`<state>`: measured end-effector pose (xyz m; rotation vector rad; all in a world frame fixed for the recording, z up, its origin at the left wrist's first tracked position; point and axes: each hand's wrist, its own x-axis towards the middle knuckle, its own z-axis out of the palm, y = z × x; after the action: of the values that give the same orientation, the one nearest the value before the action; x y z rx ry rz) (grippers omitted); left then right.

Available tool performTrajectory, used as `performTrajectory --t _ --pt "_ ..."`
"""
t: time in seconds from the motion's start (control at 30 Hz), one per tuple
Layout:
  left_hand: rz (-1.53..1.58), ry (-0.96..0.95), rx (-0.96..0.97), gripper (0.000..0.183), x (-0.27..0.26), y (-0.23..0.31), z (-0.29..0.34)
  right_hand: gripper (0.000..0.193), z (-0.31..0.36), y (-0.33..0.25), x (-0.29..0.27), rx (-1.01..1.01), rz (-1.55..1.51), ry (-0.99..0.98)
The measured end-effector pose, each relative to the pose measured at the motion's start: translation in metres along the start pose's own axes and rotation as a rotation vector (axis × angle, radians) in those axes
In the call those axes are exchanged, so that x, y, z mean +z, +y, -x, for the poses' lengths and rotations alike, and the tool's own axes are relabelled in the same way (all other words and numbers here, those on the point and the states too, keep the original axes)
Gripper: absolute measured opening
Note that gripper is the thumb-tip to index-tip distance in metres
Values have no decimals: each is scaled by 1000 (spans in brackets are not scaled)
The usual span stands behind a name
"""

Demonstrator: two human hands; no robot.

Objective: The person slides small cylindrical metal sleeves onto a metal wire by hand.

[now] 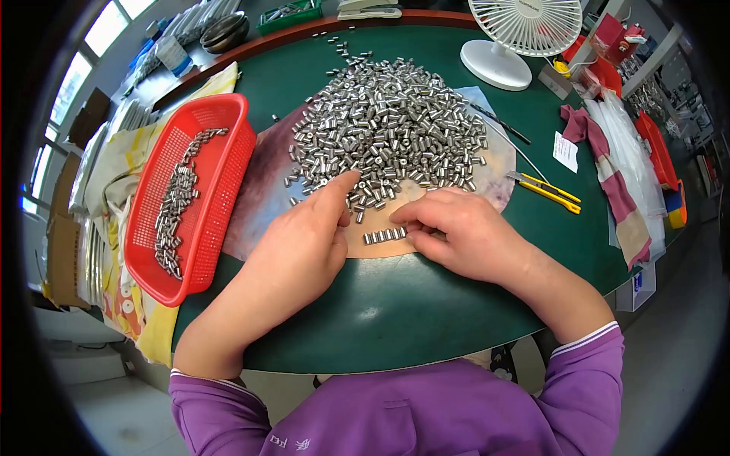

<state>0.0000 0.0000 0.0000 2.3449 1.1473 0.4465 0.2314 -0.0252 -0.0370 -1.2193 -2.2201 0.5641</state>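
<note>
A large heap of small shiny metal cylinders [388, 114] lies on a mottled cloth [262, 186]. At its near edge, my left hand [308, 228] has its index finger stretched onto the loose pieces, with the thumb apart and nothing visible in its grasp; its other fingers are mostly hidden. A short row of metal cylinders [382, 236] lies side by side on the near part of the cloth. My right hand [455, 228] curls around the row's right end, thumb and index finger closed on the last pieces, which the fingers partly cover.
A red plastic basket [242, 125] at left holds more cylinders. Right of the heap lie a yellow utility knife [549, 191], a dark pen-like tool [502, 124] and a paper slip [565, 152]. A white fan [498, 64] stands behind on the green table [365, 319].
</note>
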Motion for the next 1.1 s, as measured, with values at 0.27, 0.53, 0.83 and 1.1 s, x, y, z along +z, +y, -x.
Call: performTrajectory --t 0.27,0.53,0.83,1.1 --pt "111 -105 -30 53 6 5 0 18 -1 0 4 -66 -5 -2" --pt "168 14 32 54 31 -1 -3 21 1 3 -1 -6 27 7" --pt "124 121 183 20 40 -3 -8 19 1 4 0 8 31 47" --pt "156 116 168 14 44 -3 -11 14 -1 5 4 18 -13 41"
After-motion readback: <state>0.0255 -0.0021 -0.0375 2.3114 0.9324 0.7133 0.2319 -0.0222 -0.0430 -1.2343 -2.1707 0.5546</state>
